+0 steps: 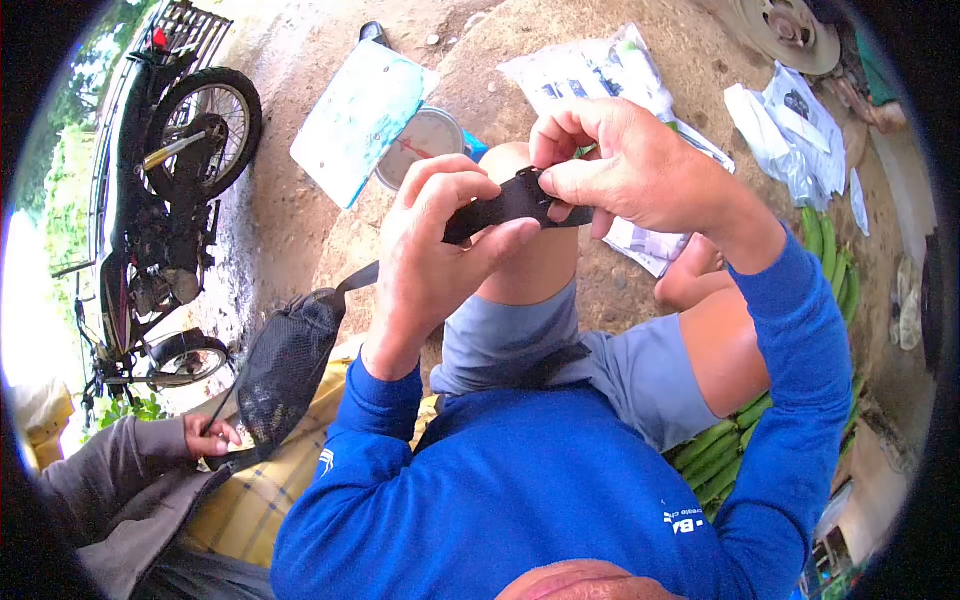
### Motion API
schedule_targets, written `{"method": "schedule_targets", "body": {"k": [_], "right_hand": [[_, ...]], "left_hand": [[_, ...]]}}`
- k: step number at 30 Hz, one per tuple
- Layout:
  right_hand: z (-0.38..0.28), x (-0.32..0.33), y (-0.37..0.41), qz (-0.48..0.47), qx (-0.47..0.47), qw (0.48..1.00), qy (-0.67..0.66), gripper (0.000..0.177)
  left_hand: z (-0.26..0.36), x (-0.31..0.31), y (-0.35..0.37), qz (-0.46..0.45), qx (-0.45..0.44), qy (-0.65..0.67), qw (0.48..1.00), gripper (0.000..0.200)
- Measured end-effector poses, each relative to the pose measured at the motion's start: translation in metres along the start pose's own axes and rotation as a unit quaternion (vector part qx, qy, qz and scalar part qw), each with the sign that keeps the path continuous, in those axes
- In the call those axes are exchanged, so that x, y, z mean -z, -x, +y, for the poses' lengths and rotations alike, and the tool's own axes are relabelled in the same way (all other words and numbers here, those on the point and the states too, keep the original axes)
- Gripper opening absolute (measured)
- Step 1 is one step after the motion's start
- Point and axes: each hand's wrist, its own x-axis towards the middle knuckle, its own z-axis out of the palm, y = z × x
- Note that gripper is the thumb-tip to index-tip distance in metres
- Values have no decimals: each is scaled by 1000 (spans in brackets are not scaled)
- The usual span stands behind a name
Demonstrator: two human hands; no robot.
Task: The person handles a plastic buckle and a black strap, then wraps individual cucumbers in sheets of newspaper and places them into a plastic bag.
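Note:
A wide black strap (500, 207) stretches between my two hands above my bare knee. My left hand (430, 235) pinches its left part between thumb and fingers. With thumb and fingertips, my right hand (635, 170) grips the other end, where a small dark piece, perhaps a buckle, is partly hidden. A narrower black band runs from behind my left hand to a black mesh pouch (290, 365) at the left. Another person's hand (210, 437) in a grey sleeve is at the lower end of that pouch.
A motorcycle (165, 200) stands at the left. Ahead lie a pale blue-white board (350, 125), a round dial scale (425, 145) and plastic bags (590, 75). More bags (800, 130) and long green vegetables or fruit (715, 455) lie at the right.

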Motion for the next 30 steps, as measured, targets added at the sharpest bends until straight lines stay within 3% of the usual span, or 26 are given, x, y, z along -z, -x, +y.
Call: {"method": "schedule_targets", "body": {"k": [1, 3, 6, 9, 15, 18, 22, 24, 27, 30], "right_hand": [[0, -2, -1, -3, 2, 1000, -1, 19], [-1, -7, -3, -11, 7, 1000, -4, 21], [-6, -15, -1, -7, 5, 1000, -4, 23], [-5, -18, 0, -6, 20, 1000, 0, 27], [-5, -14, 5, 9, 10, 997, -81, 35], [-8, -9, -1, 3, 17, 998, -64, 38], [-15, -8, 8, -15, 11, 992, -128, 41], [-21, -6, 15, -9, -17, 979, -203, 43], [-31, -5, 23, -7, 13, 989, -150, 42], [-22, -8, 27, 36, 106, 991, -79, 38]], "left_hand": [[-1, 1, 2, 0, -2, -3, 1000, 32], [0, 1, 10, -16, 136, 97, 986, 31], [7, 13, 14, -55, 236, 177, 954, 29], [17, 19, 13, -48, 251, 225, 940, 28], [19, 9, 14, 20, 189, 261, 947, 38], [11, 13, 10, -18, 47, 81, 995, 42], [30, 11, 2, 54, -23, -15, 998, 24], [29, 14, 6, 30, 61, 70, 995, 21], [49, 26, 7, 6, 174, 234, 957, 21], [57, 29, 9, -6, 230, 327, 917, 26]]}}
